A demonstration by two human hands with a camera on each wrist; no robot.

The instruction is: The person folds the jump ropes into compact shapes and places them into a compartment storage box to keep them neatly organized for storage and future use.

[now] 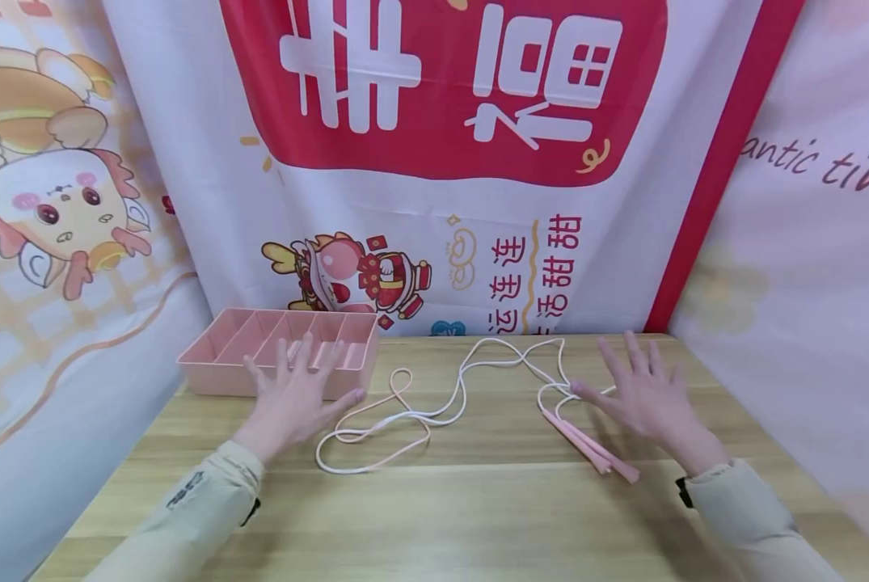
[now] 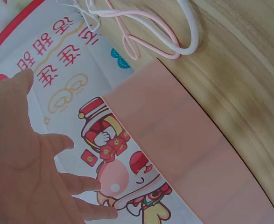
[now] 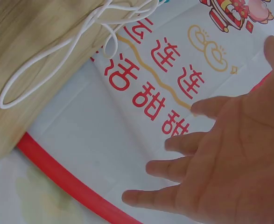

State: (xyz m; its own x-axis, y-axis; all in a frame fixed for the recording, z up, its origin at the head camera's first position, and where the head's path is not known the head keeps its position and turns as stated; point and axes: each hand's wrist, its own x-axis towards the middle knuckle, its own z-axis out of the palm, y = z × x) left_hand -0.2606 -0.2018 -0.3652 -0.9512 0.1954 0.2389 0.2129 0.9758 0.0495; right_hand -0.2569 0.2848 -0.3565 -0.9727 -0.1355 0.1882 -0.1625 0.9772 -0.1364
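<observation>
My left hand [image 1: 292, 400] has its fingers spread and holds nothing. In the head view it overlaps the front of a pink divided box [image 1: 216, 378]; the left wrist view shows the box's smooth pink side [image 2: 174, 130] beside the fingers. My right hand [image 1: 648, 396], also spread and holding nothing, is at the right. Between the hands a long white and pink cord [image 1: 452, 414], like a jump rope, lies in loose loops on the table. Its two slim pink handles [image 1: 587, 443] lie side by side, just left of and below the right hand.
The wooden table [image 1: 434, 525] carries the box at its back left. Behind it hangs a white and red printed cloth [image 1: 434, 202]. More printed cloth hangs along the left side [image 1: 56, 347] and the right side [image 1: 790, 307].
</observation>
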